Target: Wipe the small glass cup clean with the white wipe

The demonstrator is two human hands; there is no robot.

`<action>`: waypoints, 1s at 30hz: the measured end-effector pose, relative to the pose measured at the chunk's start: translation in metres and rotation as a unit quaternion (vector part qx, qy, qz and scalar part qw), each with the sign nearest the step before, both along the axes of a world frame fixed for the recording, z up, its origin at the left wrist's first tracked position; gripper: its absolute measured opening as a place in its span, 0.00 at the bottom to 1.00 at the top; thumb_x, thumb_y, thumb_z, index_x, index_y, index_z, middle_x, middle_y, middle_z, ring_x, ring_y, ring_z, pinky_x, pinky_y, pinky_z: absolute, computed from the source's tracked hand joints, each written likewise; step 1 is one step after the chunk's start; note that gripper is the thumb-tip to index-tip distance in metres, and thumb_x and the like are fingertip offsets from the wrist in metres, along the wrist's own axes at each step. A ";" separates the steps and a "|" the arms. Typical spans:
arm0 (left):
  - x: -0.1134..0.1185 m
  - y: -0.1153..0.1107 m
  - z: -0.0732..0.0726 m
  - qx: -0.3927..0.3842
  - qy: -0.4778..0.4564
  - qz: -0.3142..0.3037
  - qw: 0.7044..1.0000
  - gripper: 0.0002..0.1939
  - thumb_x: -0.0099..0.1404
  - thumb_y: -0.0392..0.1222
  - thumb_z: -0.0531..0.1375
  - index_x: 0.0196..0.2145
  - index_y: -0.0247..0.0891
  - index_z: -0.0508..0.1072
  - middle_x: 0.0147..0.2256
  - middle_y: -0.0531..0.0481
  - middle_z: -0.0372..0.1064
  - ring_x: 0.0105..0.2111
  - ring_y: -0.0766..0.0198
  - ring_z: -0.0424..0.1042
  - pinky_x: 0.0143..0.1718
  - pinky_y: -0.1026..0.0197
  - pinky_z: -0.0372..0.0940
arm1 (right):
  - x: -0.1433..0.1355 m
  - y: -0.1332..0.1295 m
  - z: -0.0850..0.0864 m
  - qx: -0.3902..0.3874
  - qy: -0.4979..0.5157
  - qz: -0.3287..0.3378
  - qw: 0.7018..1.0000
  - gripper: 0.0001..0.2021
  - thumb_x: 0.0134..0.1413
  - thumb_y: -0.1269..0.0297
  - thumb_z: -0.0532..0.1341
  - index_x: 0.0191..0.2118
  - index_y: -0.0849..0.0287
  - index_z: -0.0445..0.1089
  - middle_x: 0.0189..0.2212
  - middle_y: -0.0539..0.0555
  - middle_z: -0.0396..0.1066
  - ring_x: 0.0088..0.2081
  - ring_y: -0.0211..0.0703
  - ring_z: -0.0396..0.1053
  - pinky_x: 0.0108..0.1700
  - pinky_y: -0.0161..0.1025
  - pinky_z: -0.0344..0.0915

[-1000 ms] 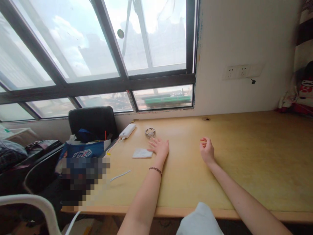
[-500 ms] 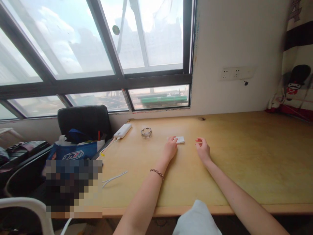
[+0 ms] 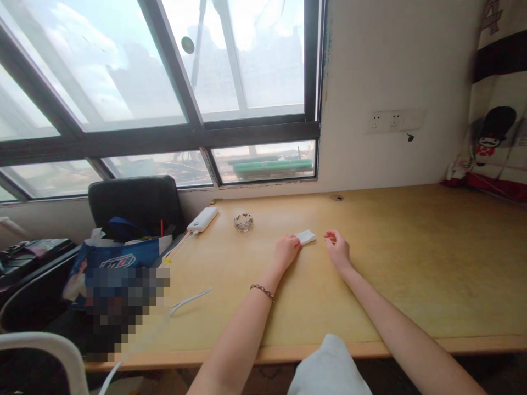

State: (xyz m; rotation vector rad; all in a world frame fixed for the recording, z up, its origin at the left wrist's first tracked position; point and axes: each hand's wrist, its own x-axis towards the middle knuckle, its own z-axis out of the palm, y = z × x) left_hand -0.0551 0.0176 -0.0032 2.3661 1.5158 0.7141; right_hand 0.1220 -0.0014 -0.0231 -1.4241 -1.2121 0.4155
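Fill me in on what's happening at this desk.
A person sits at a long wooden desk under a window. Their left hand pinches the near end of a small folded white tissue lying on the desktop, while the right hand rests beside it, fingers loosely curled, not touching it. Further left on the desk are a small glass ashtray, a white power bank with its cable, and a loose white cable. A black chair piled with bags stands at the desk's left end.

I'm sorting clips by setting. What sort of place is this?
Probably a home study or bedroom desk: a long wooden desk under a big window, wall sockets, and an office chair piled with bags.
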 end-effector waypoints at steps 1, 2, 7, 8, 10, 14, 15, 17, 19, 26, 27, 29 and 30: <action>0.001 0.000 -0.001 0.004 -0.011 -0.006 1.000 0.08 0.58 0.38 0.53 0.26 0.38 0.71 0.34 0.44 0.69 0.38 0.60 0.65 0.41 0.61 0.57 | 0.000 -0.001 0.001 0.002 -0.009 0.007 1.000 0.10 0.43 0.66 0.51 0.34 0.59 0.64 0.30 0.55 0.70 0.30 0.43 0.67 0.34 0.40 0.64; 0.001 0.000 -0.002 0.008 -0.020 -0.011 1.000 0.08 0.58 0.38 0.53 0.26 0.38 0.71 0.33 0.45 0.69 0.37 0.60 0.66 0.40 0.61 0.58 | -0.001 -0.001 0.001 0.004 -0.018 0.013 1.000 0.10 0.43 0.66 0.51 0.34 0.59 0.64 0.30 0.55 0.70 0.31 0.43 0.67 0.34 0.40 0.64; 0.005 -0.001 -0.004 0.011 -0.082 -0.012 0.996 0.10 0.60 0.39 0.50 0.29 0.39 0.70 0.30 0.46 0.68 0.33 0.61 0.66 0.37 0.63 0.58 | 0.001 0.000 0.000 0.018 -0.089 0.045 0.995 0.14 0.42 0.68 0.51 0.38 0.60 0.65 0.35 0.55 0.69 0.34 0.42 0.67 0.36 0.40 0.64; 0.006 -0.002 -0.003 0.009 -0.099 -0.015 0.995 0.10 0.60 0.40 0.49 0.30 0.39 0.70 0.30 0.46 0.68 0.32 0.62 0.66 0.36 0.63 0.58 | 0.002 0.001 -0.001 0.022 -0.108 0.052 0.993 0.16 0.42 0.69 0.52 0.40 0.60 0.64 0.36 0.55 0.68 0.36 0.43 0.66 0.38 0.41 0.64; 0.007 -0.003 -0.002 0.007 -0.128 -0.033 0.991 0.11 0.61 0.40 0.48 0.32 0.39 0.69 0.29 0.47 0.68 0.30 0.63 0.66 0.34 0.64 0.58 | 0.003 0.002 -0.002 0.029 -0.140 0.062 0.988 0.18 0.41 0.69 0.53 0.43 0.59 0.63 0.39 0.56 0.67 0.40 0.44 0.65 0.41 0.41 0.62; 0.010 -0.007 0.001 0.005 -0.181 -0.060 0.982 0.12 0.62 0.44 0.47 0.33 0.39 0.68 0.27 0.48 0.67 0.27 0.64 0.65 0.31 0.65 0.58 | 0.004 0.002 0.001 -0.001 -0.162 0.071 0.984 0.16 0.41 0.65 0.56 0.40 0.59 0.67 0.35 0.54 0.69 0.37 0.45 0.65 0.37 0.39 0.62; 0.011 -0.008 0.001 0.001 -0.197 -0.060 0.979 0.12 0.62 0.44 0.48 0.32 0.39 0.69 0.26 0.48 0.67 0.27 0.64 0.65 0.31 0.65 0.58 | 0.004 0.001 0.003 -0.020 -0.160 0.073 0.984 0.13 0.42 0.62 0.56 0.36 0.59 0.68 0.30 0.53 0.70 0.32 0.44 0.66 0.34 0.38 0.61; 0.014 -0.009 0.001 -0.006 -0.230 -0.055 0.972 0.12 0.61 0.46 0.49 0.32 0.39 0.69 0.27 0.49 0.68 0.27 0.64 0.66 0.32 0.65 0.58 | 0.005 -0.001 0.007 -0.046 -0.146 0.071 0.986 0.11 0.44 0.58 0.55 0.27 0.59 0.69 0.20 0.50 0.68 0.24 0.41 0.63 0.27 0.35 0.58; 0.016 -0.008 0.000 -0.011 -0.267 -0.043 0.963 0.11 0.59 0.47 0.52 0.32 0.39 0.69 0.29 0.49 0.69 0.29 0.64 0.66 0.33 0.65 0.59 | 0.006 -0.002 0.010 -0.045 -0.114 0.062 0.990 0.14 0.45 0.55 0.54 0.23 0.61 0.69 0.16 0.49 0.65 0.21 0.38 0.60 0.23 0.33 0.55; 0.016 0.006 -0.008 -0.170 -0.457 -0.058 0.871 0.17 0.53 0.51 0.57 0.33 0.34 0.68 0.26 0.49 0.69 0.27 0.64 0.68 0.28 0.65 0.62 | 0.012 0.006 0.001 -0.055 0.101 0.077 0.990 0.17 0.40 0.52 0.58 0.26 0.64 0.69 0.20 0.50 0.68 0.21 0.38 0.62 0.21 0.32 0.55; 0.015 0.007 -0.009 -0.195 -0.465 -0.063 0.861 0.17 0.52 0.51 0.58 0.32 0.33 0.68 0.25 0.49 0.69 0.27 0.64 0.68 0.27 0.65 0.62 | 0.012 0.007 0.000 -0.056 0.143 0.084 0.985 0.17 0.39 0.52 0.59 0.27 0.64 0.70 0.21 0.50 0.69 0.22 0.38 0.63 0.22 0.32 0.56; 0.014 0.009 -0.010 -0.227 -0.468 -0.068 0.851 0.17 0.50 0.51 0.59 0.31 0.32 0.69 0.24 0.50 0.69 0.25 0.65 0.68 0.26 0.66 0.61 | 0.010 0.007 0.000 -0.058 0.223 0.094 0.969 0.17 0.37 0.54 0.61 0.29 0.64 0.70 0.22 0.51 0.71 0.22 0.40 0.64 0.22 0.33 0.58; 0.013 0.009 -0.010 -0.234 -0.469 -0.069 0.849 0.17 0.50 0.50 0.59 0.30 0.32 0.70 0.24 0.50 0.69 0.25 0.66 0.67 0.26 0.67 0.60 | 0.008 0.006 0.001 -0.060 0.258 0.100 0.959 0.16 0.35 0.55 0.62 0.29 0.64 0.70 0.23 0.51 0.71 0.22 0.41 0.65 0.23 0.34 0.60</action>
